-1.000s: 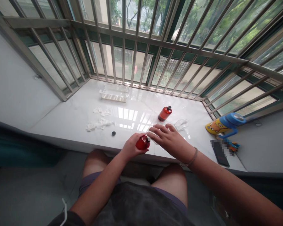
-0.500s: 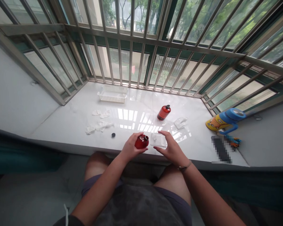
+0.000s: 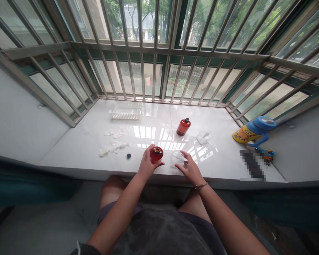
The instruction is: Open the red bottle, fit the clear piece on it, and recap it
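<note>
An uncapped red bottle (image 3: 156, 154) stands upright in my left hand (image 3: 147, 164), its narrow open mouth facing up toward me. The fingers wrap its far left side and the thumb lies along the near side. My right hand (image 3: 190, 166) curves around a small clear plastic container (image 3: 177, 159), with thumb and forefinger at its edges. A bit of red shows by that palm, too small to name. To the left of the held bottle lies a small black cap (image 3: 128, 156). A second red bottle (image 3: 183, 126) with a black cap stands farther back on the counter.
Crumpled white tissues (image 3: 113, 147) lie at left, below a white perforated basket (image 3: 126, 111). Clear crumpled plastic (image 3: 203, 137) sits right of the capped bottle. A blue-and-yellow flask (image 3: 252, 131) stands at far right beside a blurred dark object (image 3: 252, 164). Barred windows (image 3: 154, 74) close off the back.
My left hand has shifted the red bottle slightly left and turned its mouth from tilted right to upright. The right hand stays by the clear container. The head view has tilted up a little.
</note>
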### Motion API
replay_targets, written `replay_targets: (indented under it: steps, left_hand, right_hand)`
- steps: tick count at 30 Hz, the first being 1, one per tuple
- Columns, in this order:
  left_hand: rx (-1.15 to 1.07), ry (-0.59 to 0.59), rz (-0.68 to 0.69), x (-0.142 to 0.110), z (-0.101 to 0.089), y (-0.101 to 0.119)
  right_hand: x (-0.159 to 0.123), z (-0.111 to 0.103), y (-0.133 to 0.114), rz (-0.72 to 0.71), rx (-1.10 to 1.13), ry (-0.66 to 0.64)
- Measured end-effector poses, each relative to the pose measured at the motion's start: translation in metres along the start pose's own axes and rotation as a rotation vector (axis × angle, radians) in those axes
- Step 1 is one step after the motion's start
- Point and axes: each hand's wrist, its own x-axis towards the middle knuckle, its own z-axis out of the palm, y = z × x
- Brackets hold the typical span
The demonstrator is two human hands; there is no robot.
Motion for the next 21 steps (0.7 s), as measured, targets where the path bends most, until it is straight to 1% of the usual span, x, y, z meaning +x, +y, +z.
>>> replay_targets:
  steps: [3, 6, 8, 10, 13, 16, 18, 21]
  left_hand:
    - [0.173, 0.001, 0.018, -0.006, -0.021, -0.002]
    - [0.379, 0.067, 0.064, -0.014, -0.052, -0.006]
    - [0.521, 0.121, 0.07, -0.017, -0.074, -0.011]
    - [0.665, 0.144, 0.044, -0.017, -0.094, -0.016]
    - [0.854, 0.098, -0.04, -0.014, -0.118, -0.024]
    - [0.966, 0.007, -0.146, -0.009, -0.129, -0.029]
    - [0.999, -0.039, -0.203, -0.004, -0.131, -0.028]
    - [0.993, -0.079, -0.269, 0.005, -0.129, -0.024]
  right_hand:
    - [0.0, 0.007, 0.009, -0.038, -0.018, 0.006]
    - [-0.002, 0.009, 0.016, -0.134, -0.098, 0.044]
    - [-0.005, 0.006, 0.021, -0.207, -0.172, 0.087]
    - [-0.008, 0.002, 0.025, -0.265, -0.233, 0.132]
    - [-0.014, -0.004, 0.033, -0.332, -0.295, 0.191]
    - [-0.018, -0.007, 0.038, -0.383, -0.344, 0.244]
    - [-0.019, -0.006, 0.039, -0.395, -0.367, 0.261]
    - [-0.019, -0.004, 0.039, -0.398, -0.387, 0.253]
